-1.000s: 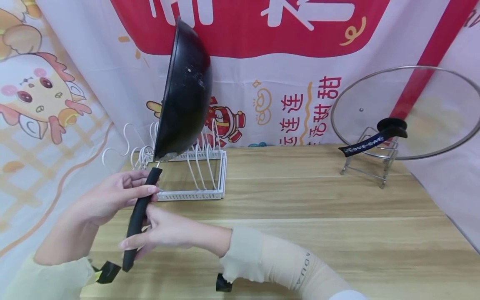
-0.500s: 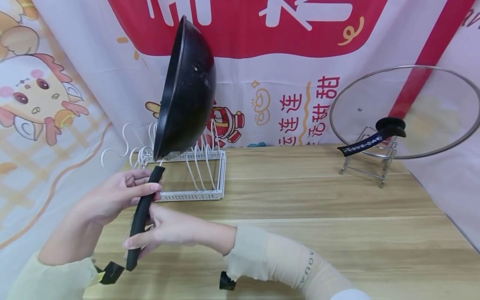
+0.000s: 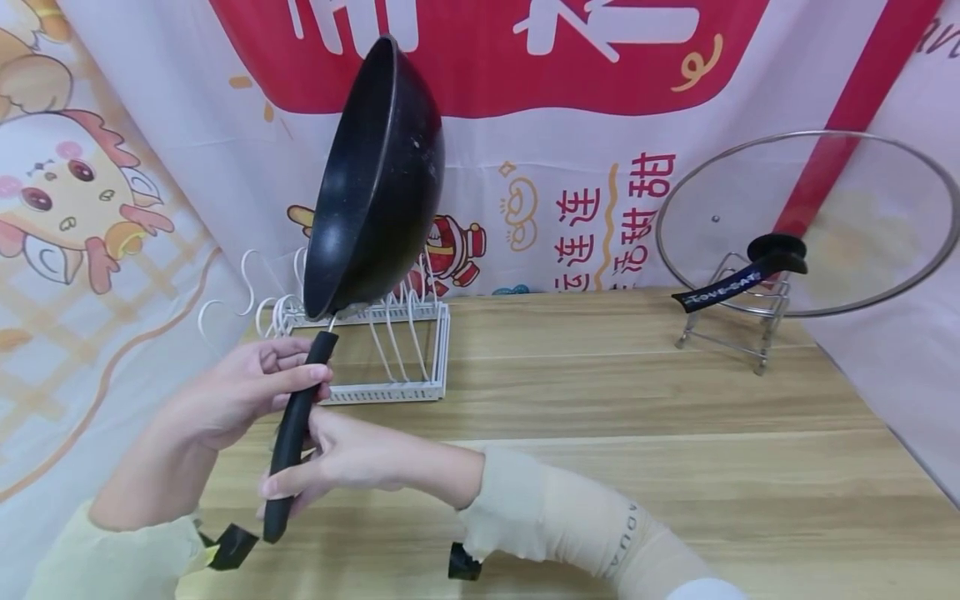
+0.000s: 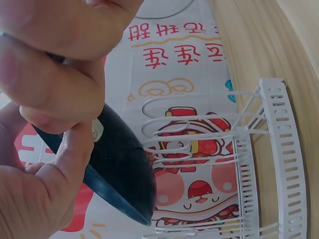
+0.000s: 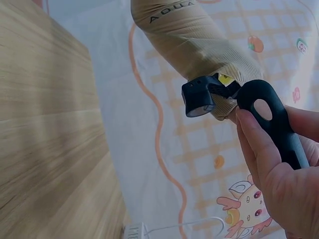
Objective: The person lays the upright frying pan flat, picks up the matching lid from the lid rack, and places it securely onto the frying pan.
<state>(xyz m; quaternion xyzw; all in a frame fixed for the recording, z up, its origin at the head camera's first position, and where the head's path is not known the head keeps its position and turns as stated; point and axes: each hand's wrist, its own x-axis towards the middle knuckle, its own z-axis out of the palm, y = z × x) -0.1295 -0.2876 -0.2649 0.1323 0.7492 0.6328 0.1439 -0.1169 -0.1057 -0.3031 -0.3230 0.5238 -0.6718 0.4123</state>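
A black wok (image 3: 375, 183) is held up on its side over the table, its hollow turned to the left and partly toward me. My left hand (image 3: 243, 387) grips the black handle (image 3: 298, 421) close to the bowl. Lower down, near the handle's end, my right hand (image 3: 337, 458) pinches it between thumb and fingers. In the right wrist view the handle's tip (image 5: 264, 107), with a hanging hole, sticks out of the right hand (image 5: 284, 184). The left wrist view shows the left hand's fingers (image 4: 60, 74) large, with the wok (image 4: 124, 164) beyond them.
Behind the wok stands a white wire rack (image 3: 386, 390) with upright loops. A glass lid (image 3: 810, 200) with a black knob and handle leans on a small metal stand (image 3: 761, 333) at the right. Printed cloth (image 3: 480, 192) hangs behind the wooden table (image 3: 600, 433).
The wok has turned so that more of its inside shows. It and both hands have shifted slightly to the right in the head view; the grips look the same.
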